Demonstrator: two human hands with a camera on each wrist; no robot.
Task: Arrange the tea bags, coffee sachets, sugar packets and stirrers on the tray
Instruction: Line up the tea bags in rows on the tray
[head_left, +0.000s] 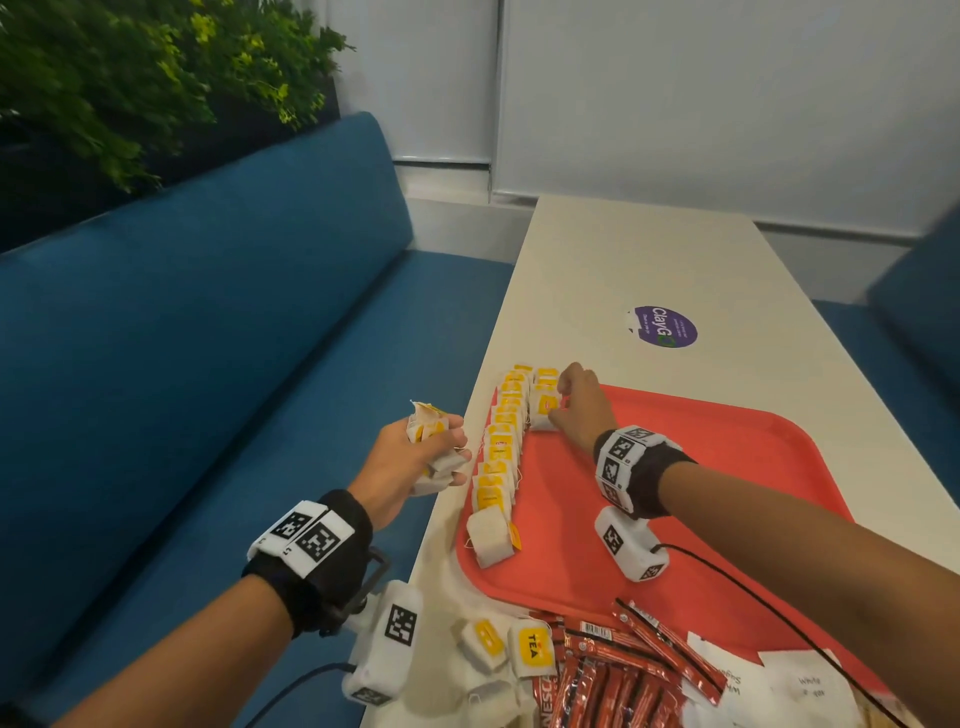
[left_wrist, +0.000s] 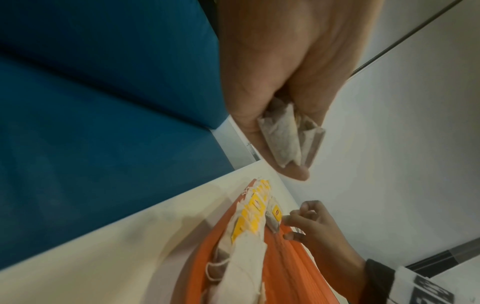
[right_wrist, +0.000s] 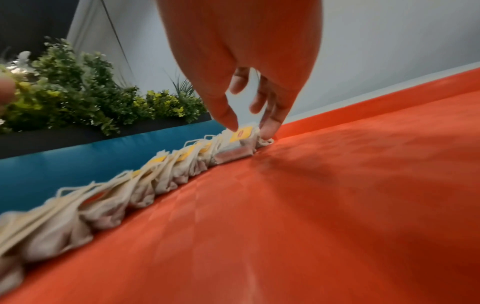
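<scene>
A red tray (head_left: 727, 467) lies on the white table (head_left: 649, 249). Along its left edge runs a row of tea bags (head_left: 498, 457) with yellow tags, also in the right wrist view (right_wrist: 145, 185). At the row's far end my right hand (head_left: 558, 410) pinches one tea bag (right_wrist: 239, 144) between thumb and fingers, low on the tray. My left hand (head_left: 441, 452) hovers over the table's left edge and grips a bunch of tea bags (left_wrist: 288, 139).
Loose tea bags (head_left: 530, 649), red coffee sachets (head_left: 623, 670) and white sugar packets (head_left: 810, 686) lie at the near edge of the tray. A purple sticker (head_left: 662, 326) is beyond the tray. A blue bench (head_left: 208, 364) runs along the left.
</scene>
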